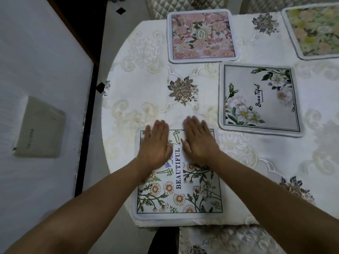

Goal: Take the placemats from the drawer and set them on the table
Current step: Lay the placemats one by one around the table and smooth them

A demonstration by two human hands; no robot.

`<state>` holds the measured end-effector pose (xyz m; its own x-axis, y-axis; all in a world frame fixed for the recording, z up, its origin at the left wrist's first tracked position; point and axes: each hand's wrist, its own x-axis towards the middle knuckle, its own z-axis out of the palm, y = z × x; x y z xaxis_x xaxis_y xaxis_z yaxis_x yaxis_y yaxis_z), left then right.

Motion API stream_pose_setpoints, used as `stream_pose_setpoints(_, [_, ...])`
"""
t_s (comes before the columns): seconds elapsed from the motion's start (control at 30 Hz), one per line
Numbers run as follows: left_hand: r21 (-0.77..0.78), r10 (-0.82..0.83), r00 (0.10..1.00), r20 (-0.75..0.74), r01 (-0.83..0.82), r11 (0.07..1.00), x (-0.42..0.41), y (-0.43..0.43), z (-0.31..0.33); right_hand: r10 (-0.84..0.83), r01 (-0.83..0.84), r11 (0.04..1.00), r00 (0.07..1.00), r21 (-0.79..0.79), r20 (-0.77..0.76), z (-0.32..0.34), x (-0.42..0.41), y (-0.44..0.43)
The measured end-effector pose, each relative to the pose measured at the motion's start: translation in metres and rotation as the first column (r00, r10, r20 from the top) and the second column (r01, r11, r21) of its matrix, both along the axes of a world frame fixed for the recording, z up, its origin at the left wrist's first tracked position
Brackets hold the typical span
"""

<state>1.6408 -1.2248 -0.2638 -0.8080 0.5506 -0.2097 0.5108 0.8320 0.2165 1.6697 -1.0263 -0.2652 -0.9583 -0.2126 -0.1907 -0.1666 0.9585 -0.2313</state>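
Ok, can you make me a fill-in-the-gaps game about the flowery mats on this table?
The left hand and right hand lie flat on the square daisy-print fabric placemat that reads ____.
In all, ____ placemats show on the white embroidered tablecloth.
The square grey placemat with white flowers lies to the ____ of the hands.
Missing words: BEAUTIFUL; four; right.

Ahead of my left hand [156, 142] & right hand [200, 142]: bare white embroidered tablecloth [146, 85], room to slide fwd & left. To the right, the grey square placemat w/ white flowers [260, 99] blocks, close by. Further ahead sits the pink floral placemat [201, 35], its corner just beside the grey one's.
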Motion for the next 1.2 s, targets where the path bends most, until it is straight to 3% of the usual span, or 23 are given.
stream_pose_setpoints(0.23, [-0.004,-0.094,0.995,0.042,0.095,0.995,0.005,-0.002,0.006,0.081,-0.081,0.997,0.995,-0.005,0.054,0.010,0.001,-0.017])
stream_pose_setpoints(0.4, [0.076,-0.015,1.000,0.014,0.014,0.997,0.018,-0.025,0.041,-0.085,0.092,0.993,0.993,-0.076,0.087,0.037,0.022,0.002])
stream_pose_setpoints(0.57, [0.057,0.028,0.999,-0.042,-0.026,0.998,0.030,-0.022,0.085,-0.212,0.209,0.977,0.960,0.036,0.181,0.091,0.054,0.021])
stream_pose_setpoints(0.87, [0.047,0.007,1.000,-0.015,-0.006,0.999,0.045,0.008,0.141,-0.354,0.347,0.935,0.928,0.078,0.114,0.166,0.117,0.062])
stream_pose_setpoints(1.2, [0.051,0.001,0.997,-0.073,0.002,0.999,0.094,0.102,0.165,-0.351,0.337,0.931,0.932,0.137,0.087,0.197,0.172,0.149])
